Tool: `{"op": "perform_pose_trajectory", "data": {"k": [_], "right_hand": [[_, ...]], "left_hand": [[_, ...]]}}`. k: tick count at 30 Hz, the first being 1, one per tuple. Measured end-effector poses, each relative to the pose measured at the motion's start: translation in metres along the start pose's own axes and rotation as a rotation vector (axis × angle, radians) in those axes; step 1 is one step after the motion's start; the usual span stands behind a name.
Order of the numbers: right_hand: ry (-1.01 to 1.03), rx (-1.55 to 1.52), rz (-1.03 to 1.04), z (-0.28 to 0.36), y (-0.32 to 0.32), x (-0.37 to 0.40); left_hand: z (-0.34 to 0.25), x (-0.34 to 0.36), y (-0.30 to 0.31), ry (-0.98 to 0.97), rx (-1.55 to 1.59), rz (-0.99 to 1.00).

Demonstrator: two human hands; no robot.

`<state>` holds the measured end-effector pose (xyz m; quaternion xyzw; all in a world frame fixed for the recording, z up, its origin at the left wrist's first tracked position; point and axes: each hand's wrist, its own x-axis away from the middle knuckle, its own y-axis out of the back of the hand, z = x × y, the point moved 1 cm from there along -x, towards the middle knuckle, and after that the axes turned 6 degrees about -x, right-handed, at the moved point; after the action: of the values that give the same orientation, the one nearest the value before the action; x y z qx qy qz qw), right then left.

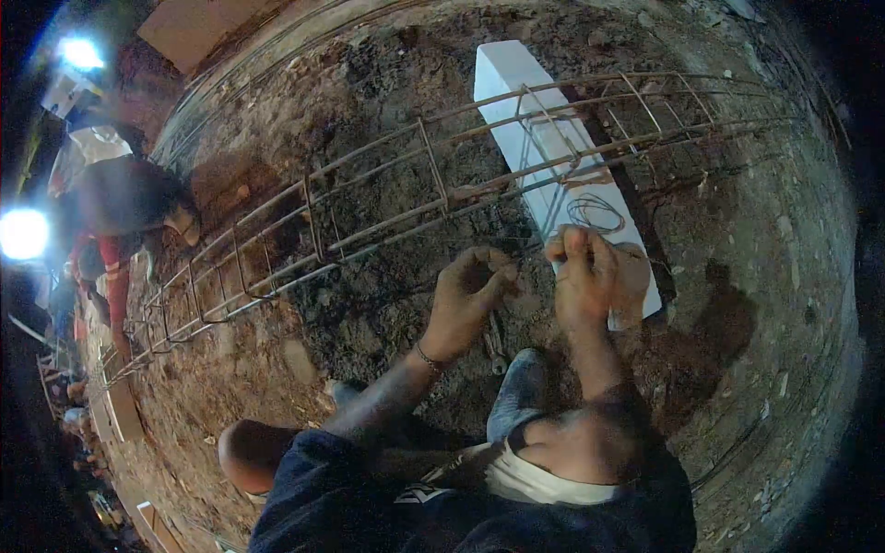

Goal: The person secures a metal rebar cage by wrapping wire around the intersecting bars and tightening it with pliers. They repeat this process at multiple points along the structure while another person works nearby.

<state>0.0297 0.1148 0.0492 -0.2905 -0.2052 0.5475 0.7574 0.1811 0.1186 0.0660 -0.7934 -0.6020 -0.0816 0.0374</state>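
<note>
My left hand (467, 300) is closed, with thumb and fingertips pinched in front of the rebar cage. Close beside it, my right hand (584, 276) is raised over the white block, its fingers pressed together too. A faint thin wire seems to run between the fingertips of both hands. A loose coil of thin wire (597, 213) lies on the white block (512, 69) just past my right fingertips. The long rebar cage (433, 166) crosses over this block. On the soil below my hands lies a metal hand tool (495, 343), partly hidden.
Dark, uneven soil (369, 120) surrounds the cage. At the left, another person (129, 198) bends near the cage's far end, by two bright lamps (23, 234). A brown board (198, 32) lies at the top left, and a pale block (123, 410) at the lower left.
</note>
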Motion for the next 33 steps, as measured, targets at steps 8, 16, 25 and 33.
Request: {"op": "perform_pose_trajectory", "data": {"k": [8,16,25,33], "right_hand": [[0.342,0.452,0.043,0.029,-0.004,-0.012],[0.297,0.433,0.064,0.057,0.005,-0.028],[0.436,0.512,0.252,0.052,-0.012,-0.022],[0.295,0.446,0.148,0.048,-0.003,-0.015]], "left_hand": [[0.015,0.008,-0.003,0.028,-0.035,0.124],[-0.01,0.01,0.031,0.127,-0.433,0.491],[-0.072,-0.015,-0.008,-0.279,-0.895,0.239],[0.037,-0.002,-0.016,-0.028,-0.25,-0.247]]}}
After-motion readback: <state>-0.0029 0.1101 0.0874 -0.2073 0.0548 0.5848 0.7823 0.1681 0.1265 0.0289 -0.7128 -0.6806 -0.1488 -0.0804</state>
